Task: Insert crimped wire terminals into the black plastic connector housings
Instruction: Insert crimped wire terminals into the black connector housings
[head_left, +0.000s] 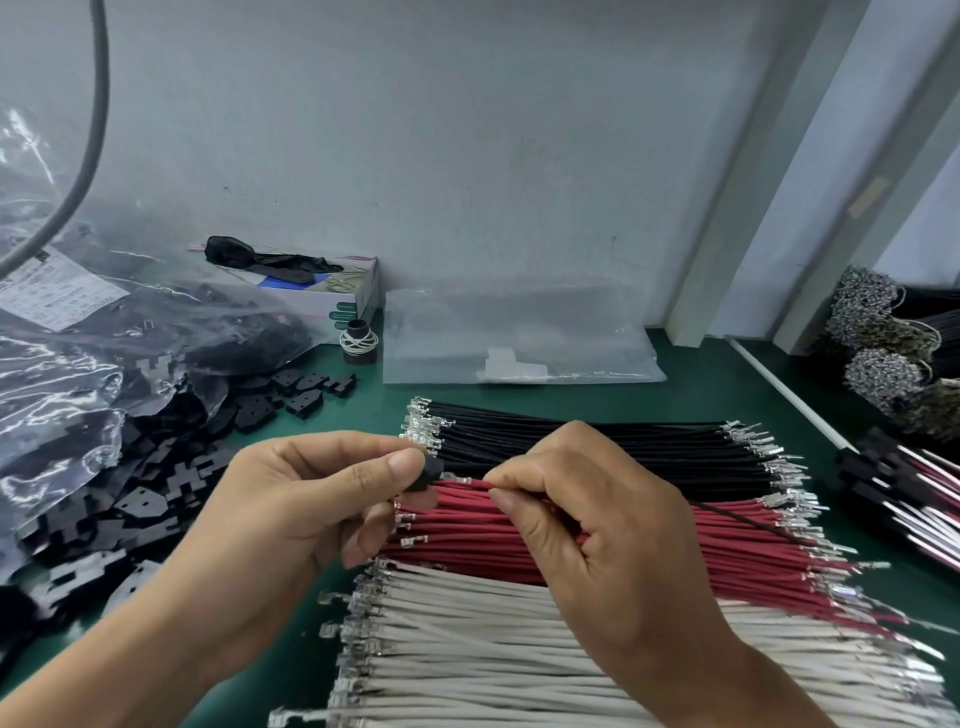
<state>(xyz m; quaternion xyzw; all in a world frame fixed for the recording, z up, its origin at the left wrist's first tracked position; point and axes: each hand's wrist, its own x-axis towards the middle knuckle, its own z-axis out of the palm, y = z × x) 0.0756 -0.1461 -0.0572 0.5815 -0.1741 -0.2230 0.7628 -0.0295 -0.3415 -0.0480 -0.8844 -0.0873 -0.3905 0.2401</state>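
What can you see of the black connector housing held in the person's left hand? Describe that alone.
The black connector housing is a small, dark, plastic-looking block, mostly hidden. The left hand pinches it between thumb and fingers above the red wires. The right hand pinches a thin black wire pointing toward it.

Bare green mat (358, 410) lies open between loose housings (291, 387) and, seemingly, wire rows (571, 441)
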